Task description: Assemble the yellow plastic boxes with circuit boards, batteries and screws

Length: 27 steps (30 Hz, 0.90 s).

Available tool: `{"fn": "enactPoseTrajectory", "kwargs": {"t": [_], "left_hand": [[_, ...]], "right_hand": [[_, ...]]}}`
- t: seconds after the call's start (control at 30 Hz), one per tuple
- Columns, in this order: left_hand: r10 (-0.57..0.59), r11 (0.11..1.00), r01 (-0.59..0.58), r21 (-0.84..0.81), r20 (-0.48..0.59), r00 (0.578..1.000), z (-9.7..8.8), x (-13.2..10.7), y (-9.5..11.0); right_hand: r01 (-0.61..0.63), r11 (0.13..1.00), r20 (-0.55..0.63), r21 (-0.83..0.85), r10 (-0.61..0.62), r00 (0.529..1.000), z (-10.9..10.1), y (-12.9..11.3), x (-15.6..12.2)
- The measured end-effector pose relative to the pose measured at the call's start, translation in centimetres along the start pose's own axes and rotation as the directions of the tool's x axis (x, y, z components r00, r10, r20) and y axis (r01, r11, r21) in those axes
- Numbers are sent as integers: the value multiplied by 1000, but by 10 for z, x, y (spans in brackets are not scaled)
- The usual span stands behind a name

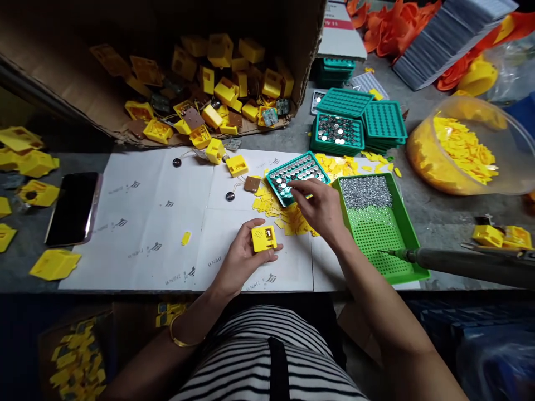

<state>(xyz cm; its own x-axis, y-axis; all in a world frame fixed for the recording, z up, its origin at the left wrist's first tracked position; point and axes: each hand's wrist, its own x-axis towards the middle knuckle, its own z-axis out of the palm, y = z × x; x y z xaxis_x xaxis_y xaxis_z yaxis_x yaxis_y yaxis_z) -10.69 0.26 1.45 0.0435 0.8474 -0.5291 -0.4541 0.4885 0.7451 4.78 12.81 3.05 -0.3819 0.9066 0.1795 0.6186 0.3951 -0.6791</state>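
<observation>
My left hand is closed around a small yellow plastic case. The case has a grid of little holes, and shiny round cells show in its open compartment. Over the teal tray full of silver button cells, my right hand has its thumb and forefinger brought together. Whatever is between those fingertips is too small to make out. Loose yellow flat pieces lie under and around this tray. Left of it rest a brown board and a black round disc on wires.
A cardboard box of yellow cases stands at the back. On the right are a green basket of screws, a screwdriver pointing inward, a clear tub of yellow pieces and stacked teal trays. A phone lies left.
</observation>
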Motion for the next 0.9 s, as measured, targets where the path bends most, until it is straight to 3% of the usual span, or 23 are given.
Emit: {"fn": "enactPoseTrajectory", "kwargs": {"t": [0.1,0.27,0.4,0.5,0.57,0.63,0.73,0.9], "left_hand": [[-36,999,37,-39,35,999,-2,1,2],[-63,997,64,-50,18,998,-5,3,3],[-41,997,41,-66,-9,999,-7,6,5],[-5,995,1,-105,-42,999,-7,7,5],[9,992,-15,-128,-52,999,-6,8,5],[35,989,-42,-139,-47,998,-6,8,4],[76,989,-80,-123,-39,996,-5,8,2],[100,993,-103,-56,-62,993,-1,7,1]], "right_hand": [[78,970,76,-231,-62,995,12,7,15],[67,935,143,-349,-17,990,23,11,19],[33,950,84,-310,-7,996,17,9,16],[25,996,76,-84,-19,997,9,0,3],[19,995,122,97,-31,992,6,-10,-12],[23,985,174,169,-53,983,5,-18,-29],[75,990,190,118,-97,977,8,-25,-46],[171,971,198,-166,-137,971,13,-27,-53]]}}
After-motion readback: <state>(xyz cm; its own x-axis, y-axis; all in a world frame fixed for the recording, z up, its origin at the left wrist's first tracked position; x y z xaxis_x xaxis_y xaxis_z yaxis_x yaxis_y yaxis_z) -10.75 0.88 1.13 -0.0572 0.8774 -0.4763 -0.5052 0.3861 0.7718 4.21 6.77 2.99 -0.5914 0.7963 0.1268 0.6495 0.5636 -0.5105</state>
